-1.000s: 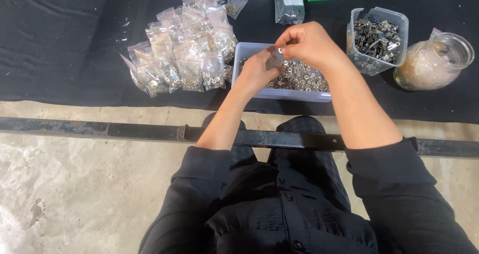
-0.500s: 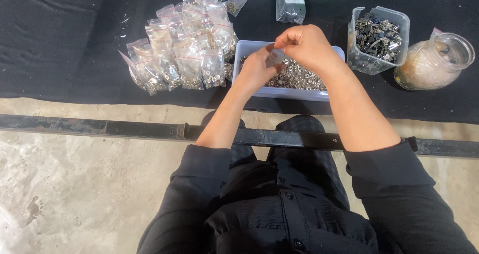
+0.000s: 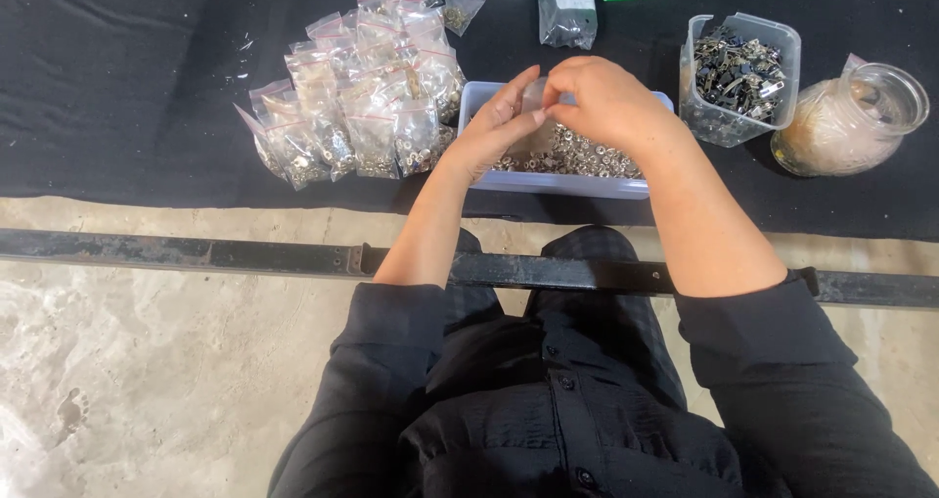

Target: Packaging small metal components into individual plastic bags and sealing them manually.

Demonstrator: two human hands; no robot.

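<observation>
Seated person at a black worktop (image 3: 127, 87). Both hands meet above a pale rectangular tray (image 3: 469, 102) of small silvery metal parts (image 3: 572, 154). The left hand (image 3: 494, 126) and the right hand (image 3: 606, 102) pinch a small clear plastic bag (image 3: 535, 102) between their fingertips, just over the tray. Left of the tray lies a heap of filled clear bags (image 3: 362, 97). Right of the tray stands a clear tub of dark metal pieces (image 3: 738, 72), and beyond it a glass jar (image 3: 851, 121).

left hand (image 3: 494, 126) + right hand (image 3: 602, 102): pinch small clear bag (image 3: 536, 102) | above tray of metal nuts (image 3: 577, 156) | filled bags (image 3: 362, 116) left
</observation>
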